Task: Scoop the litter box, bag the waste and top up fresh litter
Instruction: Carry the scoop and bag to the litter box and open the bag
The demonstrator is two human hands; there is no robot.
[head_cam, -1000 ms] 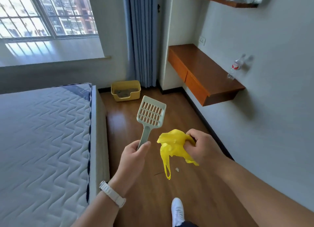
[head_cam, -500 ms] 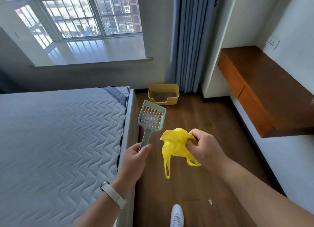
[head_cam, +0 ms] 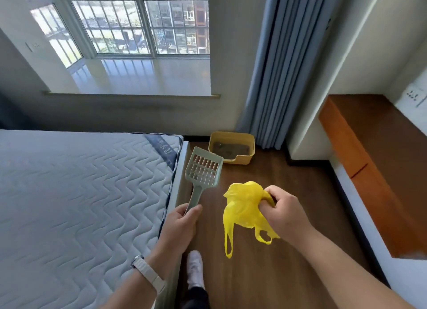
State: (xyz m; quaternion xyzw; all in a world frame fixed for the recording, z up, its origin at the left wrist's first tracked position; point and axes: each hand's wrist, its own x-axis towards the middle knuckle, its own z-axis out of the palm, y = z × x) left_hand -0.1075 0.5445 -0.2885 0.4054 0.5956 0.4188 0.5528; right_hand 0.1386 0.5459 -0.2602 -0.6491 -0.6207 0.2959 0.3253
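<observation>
A yellow litter box (head_cam: pixel 231 150) with grey litter inside sits on the wood floor against the far wall, beside the curtain. My left hand (head_cam: pixel 182 223) grips the handle of a pale green slotted litter scoop (head_cam: pixel 203 170), held upright in front of me. My right hand (head_cam: pixel 285 211) clutches a crumpled yellow plastic bag (head_cam: pixel 243 207), whose handles dangle below. Both hands are well short of the litter box.
A bare quilted mattress (head_cam: pixel 80 204) fills the left side, its edge bordering the floor strip. A wall-mounted wooden desk (head_cam: pixel 379 161) juts out on the right. Blue curtains (head_cam: pixel 277 66) hang beside the window. My white shoe (head_cam: pixel 195 269) is on the floor below.
I have walked forward along the bed; the litter box is nearer and larger in view. Both hands keep the same hold on scoop and bag.
</observation>
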